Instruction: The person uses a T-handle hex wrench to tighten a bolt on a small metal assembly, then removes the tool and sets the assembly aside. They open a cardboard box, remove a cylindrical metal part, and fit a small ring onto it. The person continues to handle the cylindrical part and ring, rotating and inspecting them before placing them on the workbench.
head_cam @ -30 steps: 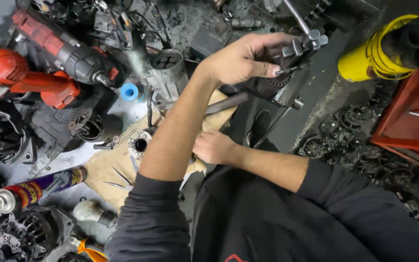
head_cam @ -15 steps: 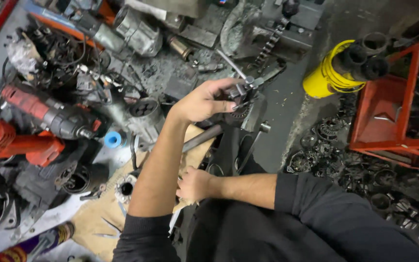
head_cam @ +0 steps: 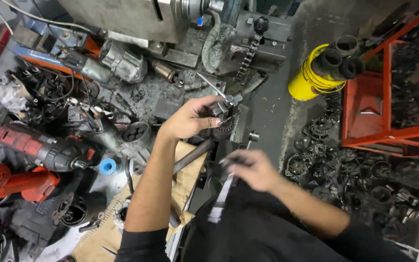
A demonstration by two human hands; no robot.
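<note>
Since a moment ago, my right hand (head_cam: 250, 169) is lifting off my lap and moving up toward the metal puller (head_cam: 225, 107), blurred with motion, so I cannot tell whether its fingers are apart or together. My left hand (head_cam: 186, 119) is staying where it was, fingers clamped around the puller's small grey body, with its thin handle rod sticking up and away past my fingertips. Just below that hand, a dark steel bar (head_cam: 193, 155) is slanting down across a sheet of brown cardboard (head_cam: 183, 182) on the cluttered tabletop (head_cam: 146, 94). Left of my left forearm, a blue cap (head_cam: 107, 166) is sitting near a red and black power drill (head_cam: 42, 150). Well beyond my right hand, a yellow bucket (head_cam: 309, 77) is standing beside a red metal rack (head_cam: 389, 106).
</note>
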